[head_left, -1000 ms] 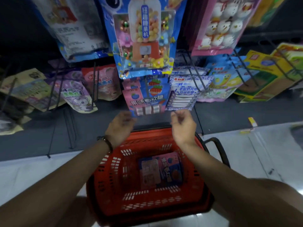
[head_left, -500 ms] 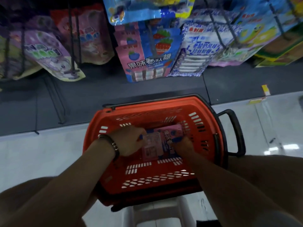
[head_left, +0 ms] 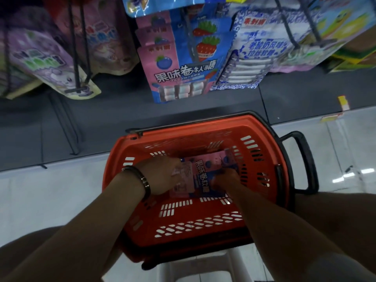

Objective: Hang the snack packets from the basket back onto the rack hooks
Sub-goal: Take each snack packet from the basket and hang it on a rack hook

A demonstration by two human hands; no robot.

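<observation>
Inside the red plastic basket (head_left: 203, 127), left hand (head_left: 160, 177) and right hand (head_left: 226, 178) are gripping the pink-and-blue foil packet (head_left: 201, 174), which probably needs lifting onto the black wire hook (head_left: 188, 40).

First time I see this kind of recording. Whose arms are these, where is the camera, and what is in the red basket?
No machine here: a person wears a camera on the head, looking down at their own arms. This is the only view. The left hand and right hand reach into a red basket resting on a white stool. Their fingers seem to grip one pink-and-blue snack packet by its sides. Matching packets hang on the rack above.
</observation>
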